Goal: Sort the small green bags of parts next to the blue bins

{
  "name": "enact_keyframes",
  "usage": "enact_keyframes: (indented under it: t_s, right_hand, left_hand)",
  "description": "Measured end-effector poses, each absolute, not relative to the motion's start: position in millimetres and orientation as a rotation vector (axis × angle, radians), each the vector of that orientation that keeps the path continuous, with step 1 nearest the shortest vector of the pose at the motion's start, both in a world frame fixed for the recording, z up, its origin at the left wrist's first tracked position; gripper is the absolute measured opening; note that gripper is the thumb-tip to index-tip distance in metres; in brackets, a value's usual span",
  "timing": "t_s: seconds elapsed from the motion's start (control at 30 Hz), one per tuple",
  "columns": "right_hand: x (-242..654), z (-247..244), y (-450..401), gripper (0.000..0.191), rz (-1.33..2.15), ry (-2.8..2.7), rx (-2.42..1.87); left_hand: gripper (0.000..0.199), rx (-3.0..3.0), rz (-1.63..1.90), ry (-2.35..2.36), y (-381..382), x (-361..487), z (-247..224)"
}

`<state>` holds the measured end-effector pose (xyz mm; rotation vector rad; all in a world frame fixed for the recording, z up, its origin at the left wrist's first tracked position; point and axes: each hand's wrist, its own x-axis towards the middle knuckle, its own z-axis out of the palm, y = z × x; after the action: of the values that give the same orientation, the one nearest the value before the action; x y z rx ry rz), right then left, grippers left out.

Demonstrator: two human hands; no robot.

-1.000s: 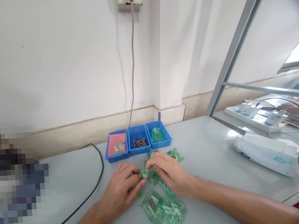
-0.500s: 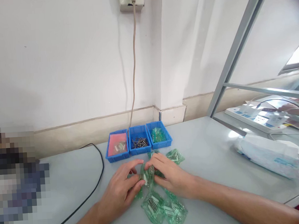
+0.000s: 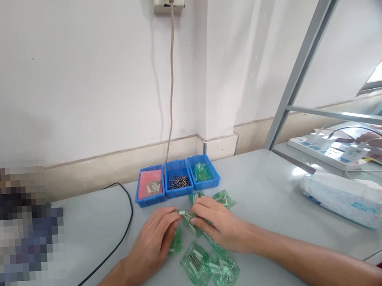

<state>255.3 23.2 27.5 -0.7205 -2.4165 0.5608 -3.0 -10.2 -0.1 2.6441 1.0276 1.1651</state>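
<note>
Between my hands is a small green plastic bag [image 3: 189, 221] with screws and pale plugs inside. My left hand [image 3: 158, 234] pinches its left edge, fingers pressed together. My right hand [image 3: 219, 223] is closed on the right side of it, thumb toward the front, covering part of the bag. Two more filled green bags lie nearest me, one with a row of screws [image 3: 196, 263] and another with pale pieces [image 3: 223, 274]. Further green bags, partly hidden, lie beside my left hand and beneath my right; a filled one [image 3: 225, 198] rests behind my right hand.
Behind my hands stand three blue bins: pink sheet and pale plugs in the left one [image 3: 150, 202], screws in the middle [image 3: 180, 192], green bags in the right [image 3: 207, 185]. A black cable [image 3: 130, 215] curves at left. A tissue pack [image 3: 343, 202] and power strip [image 3: 327, 152] sit right.
The held bag has turned from upright to slanted and lower. My left fingers, parted before, have closed at its edge, and my right thumb has come forward over it.
</note>
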Motion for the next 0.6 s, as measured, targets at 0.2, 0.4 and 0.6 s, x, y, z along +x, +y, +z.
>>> enact_keyframes:
  t_s: [0.2, 0.4, 0.6]
  right_hand:
    - [255.6, 35.3, 18.9, 0.025, 0.599, -2.423, -0.754]
    - [256.2, 36.8, 17.5, 0.025, 0.609, -2.459, -0.749]
    - [256.1, 36.8, 16.0, 0.024, 0.608, -2.446, -0.766]
  left_hand:
    - [0.034, 2.616, 1.205, 1.008, -10.0, -1.7, 1.3]
    - [0.030, 2.637, 1.225, 1.017, -8.4, 0.4, 0.6]
    - [0.020, 2.596, 1.236, 1.049, -8.8, 2.2, 0.5]
